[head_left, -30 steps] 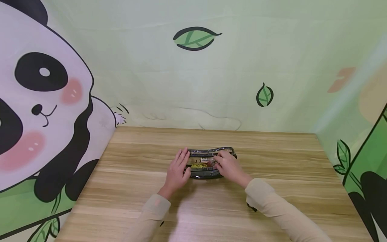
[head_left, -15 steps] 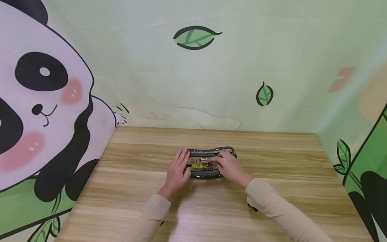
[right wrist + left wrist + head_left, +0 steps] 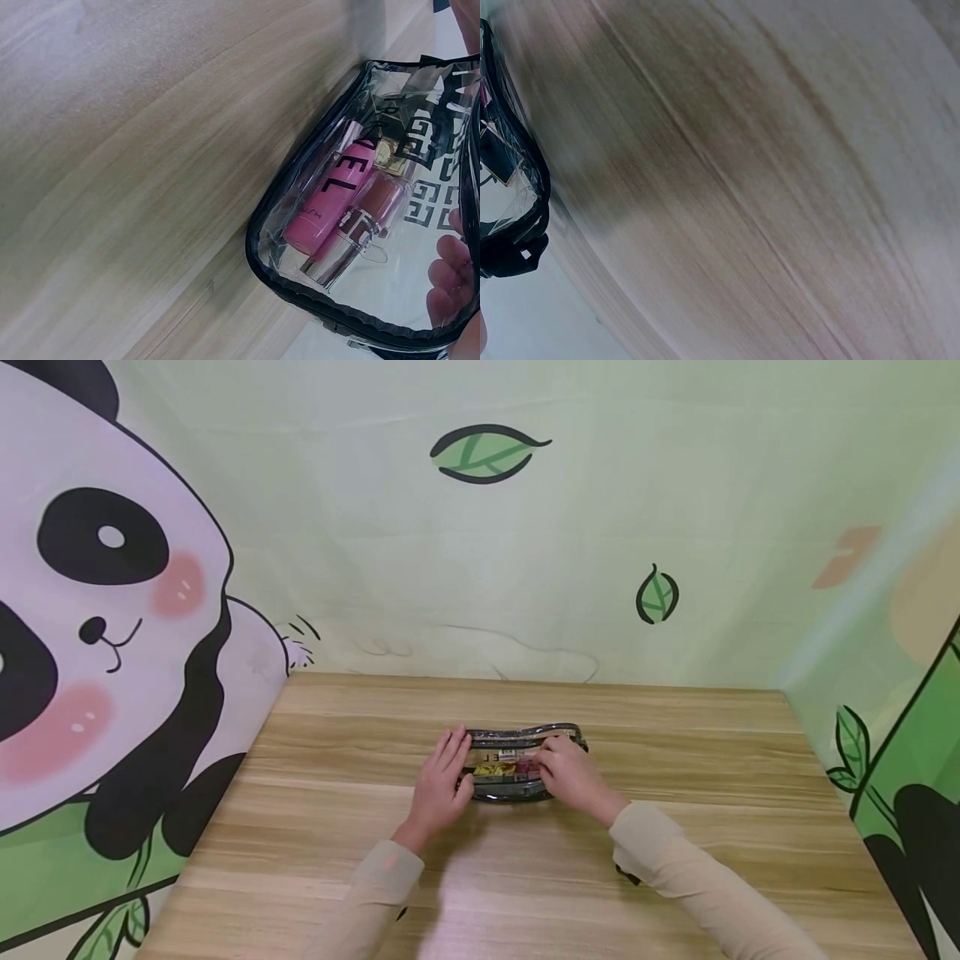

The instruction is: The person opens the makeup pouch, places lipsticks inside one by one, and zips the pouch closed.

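Note:
A clear zip cosmetic pouch (image 3: 513, 794) with black trim and black lettering sits on the wooden table. Through its wall, the right wrist view shows a pink tube (image 3: 322, 214), a tube with a silver cap (image 3: 334, 259) and a gold piece (image 3: 389, 155). My left hand (image 3: 438, 787) rests against the pouch's left end, fingers straight along the side and thumb at the near edge. Over the right part my right hand (image 3: 576, 778) has its fingers bent together, holding the pouch. Some of its fingertips (image 3: 448, 270) show through the clear plastic.
The wooden table (image 3: 345, 835) reaches back to a pale green wall cloth (image 3: 360, 527) printed with leaves and a large panda. A small black piece (image 3: 627, 875) shows under the right sleeve cuff.
The right hand's fingers have drawn closer together on the right part of the pouch. My left hand and the pouch have stayed in place.

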Tool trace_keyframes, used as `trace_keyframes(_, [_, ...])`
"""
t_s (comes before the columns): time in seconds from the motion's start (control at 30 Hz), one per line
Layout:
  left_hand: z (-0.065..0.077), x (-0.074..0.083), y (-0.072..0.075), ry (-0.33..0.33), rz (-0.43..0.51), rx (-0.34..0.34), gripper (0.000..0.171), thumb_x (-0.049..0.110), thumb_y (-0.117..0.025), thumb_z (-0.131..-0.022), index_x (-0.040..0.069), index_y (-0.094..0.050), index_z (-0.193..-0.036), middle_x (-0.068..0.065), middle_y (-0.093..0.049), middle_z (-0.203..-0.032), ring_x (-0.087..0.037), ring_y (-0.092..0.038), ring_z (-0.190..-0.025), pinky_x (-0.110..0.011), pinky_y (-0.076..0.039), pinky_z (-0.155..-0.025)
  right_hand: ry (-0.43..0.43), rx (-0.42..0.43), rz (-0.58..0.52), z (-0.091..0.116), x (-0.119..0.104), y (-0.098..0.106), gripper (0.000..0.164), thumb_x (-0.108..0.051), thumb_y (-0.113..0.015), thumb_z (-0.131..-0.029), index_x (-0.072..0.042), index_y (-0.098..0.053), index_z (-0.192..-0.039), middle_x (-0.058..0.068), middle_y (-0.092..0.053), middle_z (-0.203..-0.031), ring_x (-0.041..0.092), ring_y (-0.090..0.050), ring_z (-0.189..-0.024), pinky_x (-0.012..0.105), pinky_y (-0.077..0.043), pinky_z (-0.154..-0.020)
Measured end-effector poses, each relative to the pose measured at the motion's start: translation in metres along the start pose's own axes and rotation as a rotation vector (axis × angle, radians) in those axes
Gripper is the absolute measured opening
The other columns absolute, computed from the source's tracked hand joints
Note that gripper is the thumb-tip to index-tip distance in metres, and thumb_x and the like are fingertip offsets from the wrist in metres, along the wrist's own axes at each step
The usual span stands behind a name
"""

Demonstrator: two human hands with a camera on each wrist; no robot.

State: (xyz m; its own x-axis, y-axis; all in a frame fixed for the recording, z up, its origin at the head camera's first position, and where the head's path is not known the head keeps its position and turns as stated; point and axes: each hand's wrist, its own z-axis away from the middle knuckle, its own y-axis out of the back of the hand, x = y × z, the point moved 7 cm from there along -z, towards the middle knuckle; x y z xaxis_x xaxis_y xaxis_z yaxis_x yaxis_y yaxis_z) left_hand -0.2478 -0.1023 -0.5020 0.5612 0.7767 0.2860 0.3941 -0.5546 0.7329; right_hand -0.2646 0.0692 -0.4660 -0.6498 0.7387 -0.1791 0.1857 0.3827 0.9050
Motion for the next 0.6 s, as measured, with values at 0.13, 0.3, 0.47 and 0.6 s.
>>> trace_keyframes(0.13, [-0.001,0.000,0.000,0.009,-0.002,-0.012,0.054,0.018,-0.045,-0.080,0.001,-0.041,-0.131,-0.011,-0.036,-0.140,-0.030,-0.029,-0.131,-0.042,-0.030,-0.102,0.013,0.022,-0.011,0.002,0.001,0.001,0.006,-0.006,-0.064,-0.073,-0.006,-0.069,-0.077,0.003,-0.059,-0.079,0.019,-0.054,-0.076,0.033,-0.046,-0.072])
trace_keyframes(0.3, [0.000,-0.001,0.000,0.016,-0.011,-0.012,0.054,0.017,-0.046,-0.078,0.001,-0.042,-0.130,-0.011,-0.037,-0.139,-0.030,-0.030,-0.130,-0.041,-0.030,-0.103,0.067,0.089,-0.037,0.006,-0.001,0.006,0.007,-0.006,-0.064,-0.074,-0.007,-0.069,-0.078,0.003,-0.061,-0.082,0.018,-0.055,-0.078,0.032,-0.047,-0.071])
trace_keyframes(0.47, [-0.001,-0.001,0.000,0.020,-0.009,-0.012,0.056,0.014,-0.051,-0.076,0.001,-0.043,-0.130,-0.010,-0.037,-0.140,-0.029,-0.029,-0.131,-0.039,-0.028,-0.104,0.137,0.184,-0.048,0.010,-0.002,0.014,0.008,-0.006,-0.065,-0.071,-0.007,-0.069,-0.078,0.003,-0.062,-0.083,0.018,-0.056,-0.079,0.032,-0.048,-0.072])
trace_keyframes(0.6, [-0.001,0.000,0.001,0.012,-0.005,-0.003,0.056,0.015,-0.048,-0.076,0.000,-0.043,-0.129,-0.011,-0.038,-0.139,-0.030,-0.030,-0.130,-0.041,-0.030,-0.103,0.167,0.257,-0.083,0.013,0.000,0.022,0.011,-0.003,-0.065,-0.069,-0.006,-0.069,-0.078,0.005,-0.062,-0.083,0.019,-0.056,-0.079,0.032,-0.048,-0.072])
